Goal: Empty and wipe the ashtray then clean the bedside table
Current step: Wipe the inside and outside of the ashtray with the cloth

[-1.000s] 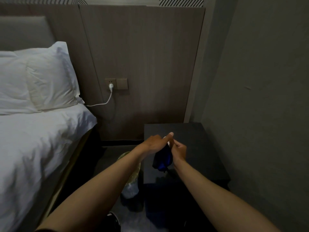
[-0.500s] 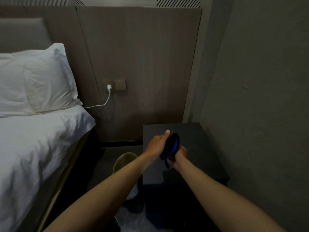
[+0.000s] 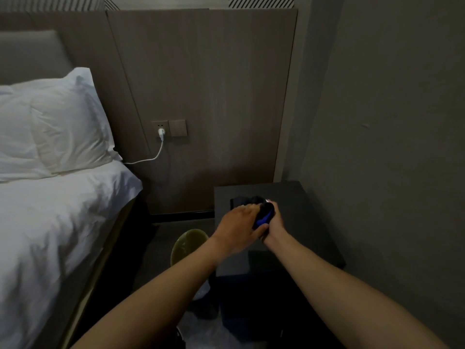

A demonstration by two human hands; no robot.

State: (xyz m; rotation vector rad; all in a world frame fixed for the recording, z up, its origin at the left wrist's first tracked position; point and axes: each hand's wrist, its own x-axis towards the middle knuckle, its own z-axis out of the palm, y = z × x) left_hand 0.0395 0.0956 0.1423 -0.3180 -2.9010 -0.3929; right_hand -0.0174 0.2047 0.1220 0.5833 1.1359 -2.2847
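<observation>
Both my hands meet above the dark bedside table (image 3: 309,222). My left hand (image 3: 239,227) presses a dark blue cloth (image 3: 264,215) against a small dark ashtray (image 3: 268,201). My right hand (image 3: 275,224) grips the ashtray from the right. Only a bright glint at my right fingertips shows the ashtray; the cloth and fingers hide the rest. A dark fold of the cloth (image 3: 242,200) sticks out behind my left hand.
A waste bin (image 3: 190,244) with a yellowish liner stands on the floor left of the table, under my left forearm. The bed (image 3: 55,222) with a white pillow (image 3: 55,127) fills the left. A white charger cable (image 3: 158,149) hangs from the wall socket. A grey wall adjoins the table's right side.
The hanging cloth has been bunched up and pressed onto the thing in my right hand. Both hands have shifted slightly right and further over the table.
</observation>
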